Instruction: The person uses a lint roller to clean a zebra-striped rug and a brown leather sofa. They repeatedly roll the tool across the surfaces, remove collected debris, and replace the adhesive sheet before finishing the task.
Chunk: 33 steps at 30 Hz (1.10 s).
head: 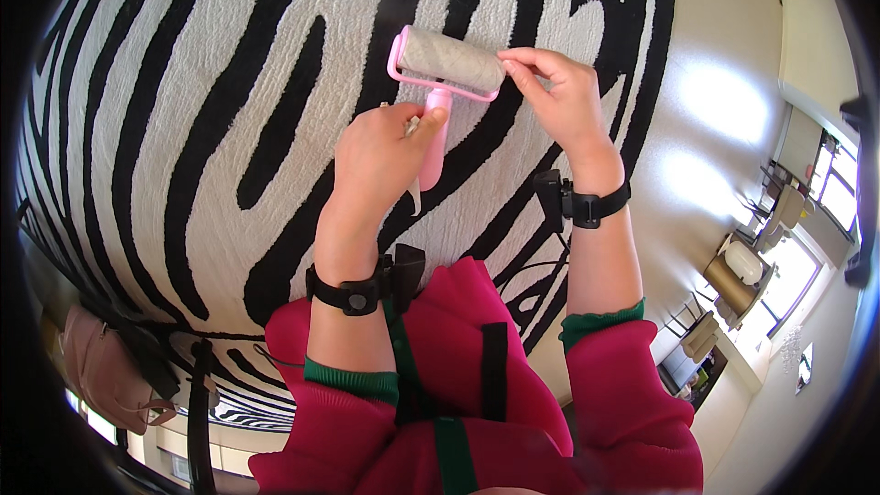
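A pink lint roller [434, 141] is held over the rug, its roller end pointing away from me. My left hand [385, 151] grips the handle, thumb along the top. A whitish scrap [415, 196], perhaps peeled sheet, sticks out between the left hand and the handle. Grey, dusty-looking adhesive paper [452, 58] wraps the roller. At its right end, the thumb and index finger of my right hand [564, 93] pinch the edge; how much paper they hold is too small to tell. Each wrist wears a black strap with a small box.
A black-and-white zebra-patterned rug [289, 117] spreads beneath my hands. To the right lies a shiny pale floor [715, 124], with a table [735, 278] and chairs beyond. A pink bag [103, 371] sits at lower left. A thin black cable [529, 267] runs near my right forearm.
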Tool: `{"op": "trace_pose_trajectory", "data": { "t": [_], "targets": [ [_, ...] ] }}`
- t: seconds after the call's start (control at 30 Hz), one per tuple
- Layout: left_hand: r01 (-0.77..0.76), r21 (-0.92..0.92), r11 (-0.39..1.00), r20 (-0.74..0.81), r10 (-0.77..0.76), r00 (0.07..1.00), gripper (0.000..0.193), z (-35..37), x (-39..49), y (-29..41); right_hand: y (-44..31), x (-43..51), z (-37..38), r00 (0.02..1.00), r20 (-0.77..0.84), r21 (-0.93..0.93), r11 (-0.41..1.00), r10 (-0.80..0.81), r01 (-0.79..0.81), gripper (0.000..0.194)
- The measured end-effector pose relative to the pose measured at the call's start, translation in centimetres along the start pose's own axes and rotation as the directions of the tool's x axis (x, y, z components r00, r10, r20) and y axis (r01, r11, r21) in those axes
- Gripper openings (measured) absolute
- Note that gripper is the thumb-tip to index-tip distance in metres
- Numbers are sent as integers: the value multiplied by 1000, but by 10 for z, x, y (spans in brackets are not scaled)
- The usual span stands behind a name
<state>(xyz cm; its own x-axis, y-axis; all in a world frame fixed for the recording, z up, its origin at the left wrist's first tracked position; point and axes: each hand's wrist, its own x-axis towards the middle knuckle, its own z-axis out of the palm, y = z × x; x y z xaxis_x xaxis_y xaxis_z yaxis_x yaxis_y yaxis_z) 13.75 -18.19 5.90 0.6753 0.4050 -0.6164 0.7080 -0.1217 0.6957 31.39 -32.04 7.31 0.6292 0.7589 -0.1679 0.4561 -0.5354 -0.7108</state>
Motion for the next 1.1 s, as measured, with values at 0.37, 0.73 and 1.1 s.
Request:
{"op": "trace_pose_trajectory", "data": {
  "t": [0.37, 0.73, 1.1],
  "targets": [
    [-9, -4, 1000, -32, 9, 999, 41, 4, 2, -2, 0, 9, 1, 999, 2, -34, 998, 45, -45, 13],
    [45, -59, 997, 65, -41, 997, 42, -5, -2, 4, 11, 21, 9, 997, -35, 24, 997, 71, -70, 14],
    [77, -7, 997, 134, -75, 988, 51, -14, -5, 6, 10, 11, 1, 975, 158, 198, 962, 156, -186, 23]
  ]
}}
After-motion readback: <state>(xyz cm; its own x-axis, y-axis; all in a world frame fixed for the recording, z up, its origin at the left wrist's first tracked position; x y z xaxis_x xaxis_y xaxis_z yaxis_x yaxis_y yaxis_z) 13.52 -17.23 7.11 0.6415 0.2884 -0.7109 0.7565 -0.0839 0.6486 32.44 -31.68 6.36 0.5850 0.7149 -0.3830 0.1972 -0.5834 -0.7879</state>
